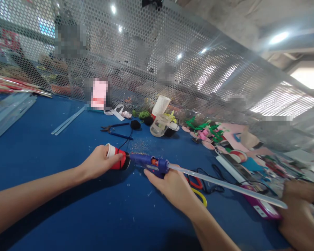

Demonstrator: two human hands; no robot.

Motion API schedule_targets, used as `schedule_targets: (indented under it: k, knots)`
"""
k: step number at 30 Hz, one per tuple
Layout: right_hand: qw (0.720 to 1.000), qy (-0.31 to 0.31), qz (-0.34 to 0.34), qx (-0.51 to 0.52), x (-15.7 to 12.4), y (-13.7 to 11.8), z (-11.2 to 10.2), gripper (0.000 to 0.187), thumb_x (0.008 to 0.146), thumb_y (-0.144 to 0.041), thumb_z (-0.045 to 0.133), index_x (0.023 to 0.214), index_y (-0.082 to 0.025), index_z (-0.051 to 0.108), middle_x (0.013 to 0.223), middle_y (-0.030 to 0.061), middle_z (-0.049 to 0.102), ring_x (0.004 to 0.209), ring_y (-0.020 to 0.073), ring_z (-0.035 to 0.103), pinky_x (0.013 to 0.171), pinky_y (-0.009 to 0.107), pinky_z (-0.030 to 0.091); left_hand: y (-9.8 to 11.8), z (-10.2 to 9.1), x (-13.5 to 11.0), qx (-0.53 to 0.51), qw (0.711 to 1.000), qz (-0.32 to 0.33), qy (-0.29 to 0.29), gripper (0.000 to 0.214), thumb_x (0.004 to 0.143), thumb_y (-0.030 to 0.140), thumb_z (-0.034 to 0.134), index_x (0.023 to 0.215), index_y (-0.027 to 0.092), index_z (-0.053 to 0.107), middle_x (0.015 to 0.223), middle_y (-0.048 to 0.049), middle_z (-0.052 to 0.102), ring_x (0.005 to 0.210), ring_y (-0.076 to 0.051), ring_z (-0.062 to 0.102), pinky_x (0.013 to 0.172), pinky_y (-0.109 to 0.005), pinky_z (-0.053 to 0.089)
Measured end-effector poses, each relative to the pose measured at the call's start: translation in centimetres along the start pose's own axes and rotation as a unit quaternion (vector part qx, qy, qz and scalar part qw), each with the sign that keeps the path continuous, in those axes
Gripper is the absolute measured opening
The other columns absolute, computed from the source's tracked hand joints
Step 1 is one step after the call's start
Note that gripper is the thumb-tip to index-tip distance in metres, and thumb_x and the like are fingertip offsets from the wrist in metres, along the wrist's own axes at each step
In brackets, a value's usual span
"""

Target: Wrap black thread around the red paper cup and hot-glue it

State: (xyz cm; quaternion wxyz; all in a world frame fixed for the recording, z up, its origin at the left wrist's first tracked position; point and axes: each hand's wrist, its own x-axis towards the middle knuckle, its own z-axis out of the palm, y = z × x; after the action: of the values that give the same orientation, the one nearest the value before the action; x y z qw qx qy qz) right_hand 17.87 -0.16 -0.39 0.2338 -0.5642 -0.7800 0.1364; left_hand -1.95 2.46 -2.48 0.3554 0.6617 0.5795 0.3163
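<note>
My left hand (99,162) is closed around a small red, white and black piece (117,158) that rests on the blue table (42,146). My right hand (172,184) grips a blue and purple glue gun (150,162). Its nozzle points left and touches the red piece. A long clear glue stick (225,186) juts from the back of the gun toward the right.
Pliers (113,130), black and green pompoms, a white cup (161,105) and a clear cup (158,125) lie beyond. Felt scraps, cables, scissors handles (197,188) and a phone (261,205) crowd the right. Another person's hands (300,205) work at the right edge. A perforated metal screen (172,62) backs the table.
</note>
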Motion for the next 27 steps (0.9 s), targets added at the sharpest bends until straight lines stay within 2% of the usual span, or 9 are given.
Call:
schedule_targets:
  k: [10,15,23,27]
  knots:
    - [1.0,0.001,-0.001,0.001,0.65,0.15,0.19,0.025,0.07,-0.033,0.045,0.05,-0.018,0.048,0.038,-0.0032,0.044,0.038,0.0102,0.042,0.04,0.021,0.034,0.19,0.1,-0.46,0.003,1.0,0.015,0.017,0.031,0.062,0.037,0.047,0.044,0.018,0.032,0.043,0.0058,0.03,0.042,-0.007,0.024,0.039,-0.021,0.017]
    - [1.0,-0.008,0.005,0.012,0.41,0.01,-0.04,0.025,0.07,-0.032,0.046,0.049,-0.018,0.046,0.038,-0.0027,0.045,0.038,0.0101,0.042,0.04,0.021,0.034,0.07,0.02,-0.27,0.001,1.0,0.008,0.003,0.031,0.063,0.038,0.046,0.045,0.018,0.032,0.042,0.0061,0.03,0.041,-0.007,0.024,0.039,-0.021,0.018]
    - [1.0,-0.007,0.019,0.019,0.7,0.06,0.19,0.025,0.07,-0.034,0.046,0.051,-0.017,0.046,0.039,-0.0035,0.044,0.037,0.0092,0.04,0.039,0.02,0.033,0.1,-0.03,-0.42,0.016,1.0,0.015,0.009,0.031,0.063,0.039,0.047,0.045,0.018,0.033,0.043,0.0056,0.033,0.042,-0.007,0.027,0.039,-0.021,0.019]
    - [0.999,-0.015,0.022,0.023,0.35,0.19,0.1,0.023,0.07,-0.034,0.046,0.056,-0.017,0.049,0.041,-0.0031,0.046,0.039,0.0094,0.042,0.04,0.02,0.034,0.04,-0.04,-0.19,-0.006,1.0,0.001,0.0,0.032,0.064,0.04,0.046,0.045,0.018,0.032,0.043,0.0062,0.029,0.042,-0.007,0.024,0.039,-0.021,0.018]
